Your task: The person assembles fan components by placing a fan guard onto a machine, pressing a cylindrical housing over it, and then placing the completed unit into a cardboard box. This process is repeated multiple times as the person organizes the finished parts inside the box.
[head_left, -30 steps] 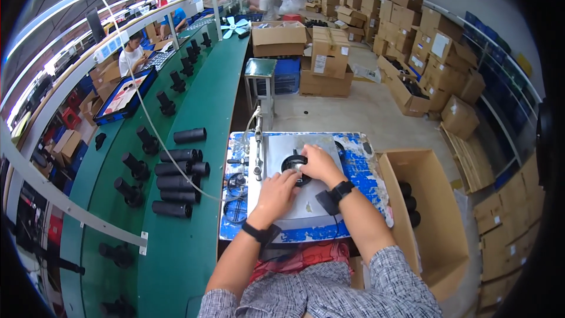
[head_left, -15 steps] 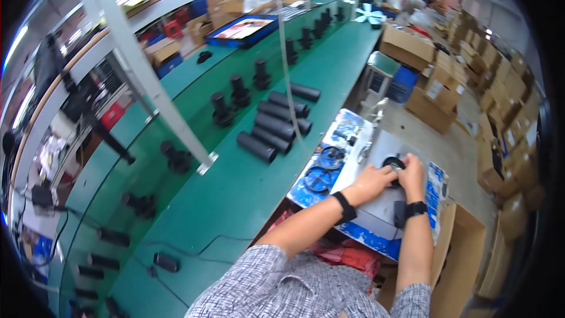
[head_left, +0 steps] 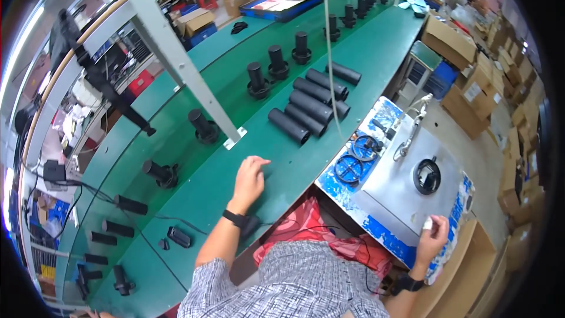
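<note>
My left hand (head_left: 251, 181) is over the near edge of the green bench, index finger stretched to the right, holding nothing. Low by the front of the grey metal box (head_left: 388, 191), my right hand (head_left: 432, 240) has its fingers curled in. A small white piece (head_left: 428, 222) shows at its fingertips; whether it is held or covers a finger is unclear. On the box top lies a round black ring-shaped part (head_left: 427, 176) with a dark, shiny middle, touched by neither hand. A metal toggle clamp (head_left: 410, 135) stands behind it. Two spoked black rings (head_left: 348, 168) lie left of the box.
Several black tubes (head_left: 310, 106) lie on the green bench (head_left: 259, 141). Black flanged tubes (head_left: 276, 62) stand in a row behind them. A white post (head_left: 176, 59) rises from the bench. An open cardboard box (head_left: 465, 271) is at my right; stacked cartons (head_left: 471, 97) stand beyond.
Both hands have come off the black ring-shaped part, which stays on the metal box. My left hand moved left over the bench; my right drew back toward me. The view has shifted left.
</note>
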A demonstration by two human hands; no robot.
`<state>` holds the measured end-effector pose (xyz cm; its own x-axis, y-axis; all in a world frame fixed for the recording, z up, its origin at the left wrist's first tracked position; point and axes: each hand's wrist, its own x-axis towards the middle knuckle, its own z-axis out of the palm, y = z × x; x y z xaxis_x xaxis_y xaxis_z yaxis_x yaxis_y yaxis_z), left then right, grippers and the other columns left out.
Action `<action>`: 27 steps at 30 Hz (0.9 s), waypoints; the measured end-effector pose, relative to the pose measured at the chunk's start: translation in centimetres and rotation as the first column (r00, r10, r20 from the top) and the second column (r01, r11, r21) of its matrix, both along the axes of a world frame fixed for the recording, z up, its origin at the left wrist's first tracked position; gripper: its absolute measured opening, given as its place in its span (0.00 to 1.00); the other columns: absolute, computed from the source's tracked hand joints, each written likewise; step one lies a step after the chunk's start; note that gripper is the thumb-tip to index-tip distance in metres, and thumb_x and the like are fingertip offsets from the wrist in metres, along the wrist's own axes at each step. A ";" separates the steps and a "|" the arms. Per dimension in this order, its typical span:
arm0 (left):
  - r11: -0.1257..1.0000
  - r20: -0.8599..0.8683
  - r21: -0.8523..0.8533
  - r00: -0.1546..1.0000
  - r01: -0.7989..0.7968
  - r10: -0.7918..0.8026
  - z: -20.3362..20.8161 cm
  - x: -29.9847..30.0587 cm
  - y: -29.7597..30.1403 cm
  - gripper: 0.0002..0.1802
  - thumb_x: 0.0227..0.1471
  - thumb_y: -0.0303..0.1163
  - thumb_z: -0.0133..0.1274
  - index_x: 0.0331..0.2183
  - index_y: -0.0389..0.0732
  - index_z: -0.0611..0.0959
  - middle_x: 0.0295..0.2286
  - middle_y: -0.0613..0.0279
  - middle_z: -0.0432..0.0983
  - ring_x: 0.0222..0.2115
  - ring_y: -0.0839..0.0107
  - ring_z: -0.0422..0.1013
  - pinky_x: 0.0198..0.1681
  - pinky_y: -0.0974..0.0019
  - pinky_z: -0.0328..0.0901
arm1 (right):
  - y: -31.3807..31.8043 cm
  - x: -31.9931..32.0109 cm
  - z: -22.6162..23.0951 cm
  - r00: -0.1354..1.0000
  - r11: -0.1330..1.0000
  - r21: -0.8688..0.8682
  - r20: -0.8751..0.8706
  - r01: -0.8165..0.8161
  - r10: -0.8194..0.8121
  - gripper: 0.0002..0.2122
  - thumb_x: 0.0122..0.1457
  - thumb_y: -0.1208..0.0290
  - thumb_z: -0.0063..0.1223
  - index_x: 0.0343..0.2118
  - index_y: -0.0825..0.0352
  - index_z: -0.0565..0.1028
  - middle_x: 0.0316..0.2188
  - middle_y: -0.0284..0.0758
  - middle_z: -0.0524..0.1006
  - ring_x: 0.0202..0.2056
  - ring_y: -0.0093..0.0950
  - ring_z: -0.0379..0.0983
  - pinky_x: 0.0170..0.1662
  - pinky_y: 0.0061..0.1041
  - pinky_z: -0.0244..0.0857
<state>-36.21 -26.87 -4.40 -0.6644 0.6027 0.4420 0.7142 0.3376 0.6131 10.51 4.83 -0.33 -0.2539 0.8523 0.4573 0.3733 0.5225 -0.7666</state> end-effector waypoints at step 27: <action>0.665 -0.585 -0.231 0.445 0.710 -0.678 19.7 21.9 19.7 0.30 0.44 0.24 0.68 0.52 0.49 0.82 0.51 0.59 0.75 0.62 0.54 0.67 0.71 0.34 0.47 | -1.4 -3.3 10.2 0.548 0.203 -0.512 -0.737 -0.835 0.396 0.29 0.65 0.71 0.65 0.65 0.70 0.65 0.50 0.38 0.80 0.50 0.30 0.80 0.54 0.32 0.74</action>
